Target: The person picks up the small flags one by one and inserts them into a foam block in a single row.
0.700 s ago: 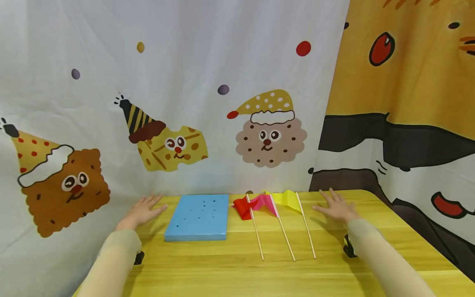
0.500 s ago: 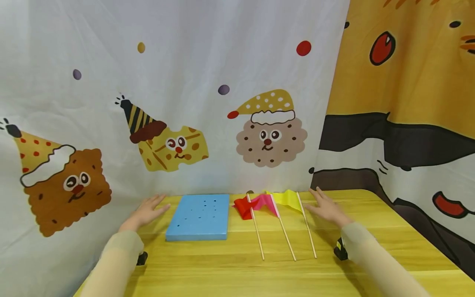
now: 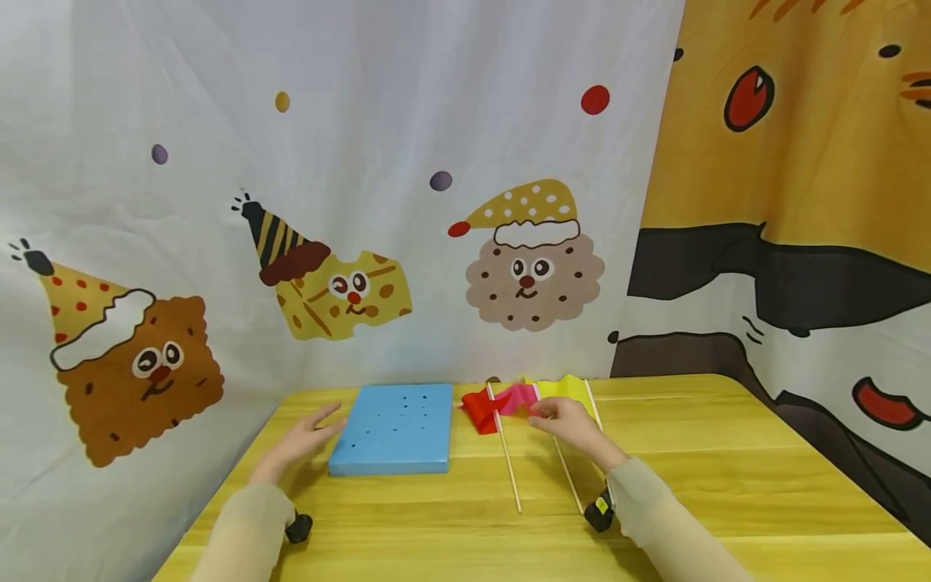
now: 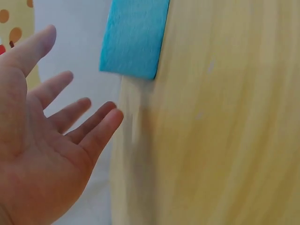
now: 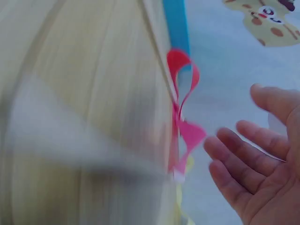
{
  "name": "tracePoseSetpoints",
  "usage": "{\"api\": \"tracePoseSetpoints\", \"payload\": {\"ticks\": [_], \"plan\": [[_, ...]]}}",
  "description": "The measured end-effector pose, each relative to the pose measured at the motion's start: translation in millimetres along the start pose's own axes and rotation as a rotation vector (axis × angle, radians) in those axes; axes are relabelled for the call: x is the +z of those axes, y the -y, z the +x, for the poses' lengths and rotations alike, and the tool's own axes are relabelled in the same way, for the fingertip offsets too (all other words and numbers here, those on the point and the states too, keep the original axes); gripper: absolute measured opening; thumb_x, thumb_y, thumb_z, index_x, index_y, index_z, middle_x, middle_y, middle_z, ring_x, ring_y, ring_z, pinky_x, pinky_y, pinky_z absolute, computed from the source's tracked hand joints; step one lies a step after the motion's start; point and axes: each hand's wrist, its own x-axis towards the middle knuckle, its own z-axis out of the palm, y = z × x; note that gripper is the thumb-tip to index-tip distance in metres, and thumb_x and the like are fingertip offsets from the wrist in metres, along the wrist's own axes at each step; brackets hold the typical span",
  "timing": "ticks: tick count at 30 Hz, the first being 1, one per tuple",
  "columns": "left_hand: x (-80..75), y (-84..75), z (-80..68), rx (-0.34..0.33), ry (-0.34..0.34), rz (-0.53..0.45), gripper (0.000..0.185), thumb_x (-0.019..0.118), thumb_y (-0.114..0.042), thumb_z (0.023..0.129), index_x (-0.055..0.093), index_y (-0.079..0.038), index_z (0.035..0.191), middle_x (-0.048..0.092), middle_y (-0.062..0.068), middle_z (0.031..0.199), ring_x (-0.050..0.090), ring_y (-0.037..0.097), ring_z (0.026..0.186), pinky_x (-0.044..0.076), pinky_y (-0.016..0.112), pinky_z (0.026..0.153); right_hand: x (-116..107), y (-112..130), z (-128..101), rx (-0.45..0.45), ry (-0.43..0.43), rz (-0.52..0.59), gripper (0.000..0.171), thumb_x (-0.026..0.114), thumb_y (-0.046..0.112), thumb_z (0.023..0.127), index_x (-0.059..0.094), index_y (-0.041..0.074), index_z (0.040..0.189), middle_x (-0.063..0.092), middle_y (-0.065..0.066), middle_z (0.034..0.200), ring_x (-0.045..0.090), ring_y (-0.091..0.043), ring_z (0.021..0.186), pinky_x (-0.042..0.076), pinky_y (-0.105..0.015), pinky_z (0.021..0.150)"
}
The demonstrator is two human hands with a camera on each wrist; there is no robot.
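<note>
A printed curtain (image 3: 378, 121) hangs behind the far edge of the wood-grained desk (image 3: 742, 477). Only the head view shows the holes in the top of the blue board (image 3: 396, 447), which lies near the desk's far left corner; the left wrist view shows a gap between it and the left hand (image 3: 301, 443). That hand's fingers are spread, holding nothing. The right hand (image 3: 570, 423) has loosely bent, parted fingers, also without a hold, near the pink flag (image 3: 517, 398). In the head view it covers part of that flag's stick. The red flag (image 3: 480, 412) and yellow flag (image 3: 576, 391) lie either side along the far edge, sticks pointing nearer.
</note>
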Motion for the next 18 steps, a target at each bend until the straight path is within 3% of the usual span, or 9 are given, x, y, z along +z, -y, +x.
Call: {"api": "tracePoseSetpoints", "payload": {"ticks": [4,8,13,16,18], "plan": [[7.8,3.0,-5.3,-0.026,0.022,-0.177,0.066,0.054,-0.029,0.101,0.024,-0.001,0.153,0.018,0.027,0.156,0.037,0.047,0.132,0.04,0.053,0.102,18,6,6,0.065,0.045,0.135,0.025,0.072,0.016,0.088,0.07,-0.006,0.101,0.07,-0.01,0.086,0.067,-0.028,0.066,0.056,-0.032,0.058],[12.8,7.4,-9.3,-0.03,0.034,-0.266,0.064,0.053,-0.028,0.102,0.026,-0.001,0.153,0.021,0.026,0.155,0.032,0.044,0.136,0.034,0.053,0.107,33,7,10,0.165,0.076,0.209,0.02,0.072,0.012,0.087,0.071,-0.007,0.096,0.069,-0.012,0.075,0.065,-0.023,0.056,0.057,-0.033,0.053],[18.4,11.7,-16.7,-0.1,0.044,-0.414,0.061,0.054,-0.028,0.101,0.03,-0.01,0.153,0.023,0.017,0.157,0.023,0.04,0.141,0.023,0.055,0.113,44,9,11,0.278,0.103,0.263,0.017,0.072,0.01,0.086,0.071,-0.007,0.088,0.065,-0.01,0.065,0.062,-0.017,0.051,0.057,-0.033,0.051],[20.6,14.3,-19.4,-0.103,0.031,-0.459,0.06,0.056,-0.026,0.1,0.032,-0.011,0.153,0.024,0.015,0.157,0.024,0.037,0.142,0.022,0.053,0.113,49,9,10,0.313,0.121,0.269,0.016,0.072,0.01,0.085,0.069,-0.006,0.083,0.064,-0.01,0.064,0.06,-0.016,0.049,0.056,-0.032,0.05],[21.2,16.9,-20.0,-0.064,0.019,-0.427,0.06,0.058,-0.022,0.099,0.033,-0.007,0.152,0.025,0.017,0.156,0.026,0.037,0.141,0.025,0.052,0.113,52,9,10,0.325,0.123,0.262,0.015,0.073,0.01,0.084,0.068,-0.004,0.081,0.063,-0.009,0.064,0.059,-0.015,0.049,0.056,-0.031,0.049]]}}
